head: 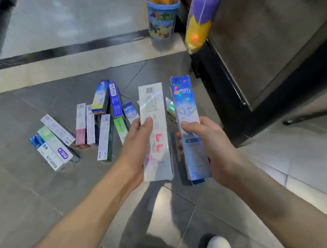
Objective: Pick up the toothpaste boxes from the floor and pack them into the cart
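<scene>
Holographic Crest box (188, 125) is gripped in your right hand (210, 145), white box (154, 132) in your left hand (136, 144), mid-frame above remaining boxes (92, 128) on the floor; keep both level, cart unseen.

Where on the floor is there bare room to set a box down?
Bare grey tile floor lies left of the left hand and below the scattered toothpaste boxes; pale tiles lie right of the right hand. The pile is crowded.
</scene>
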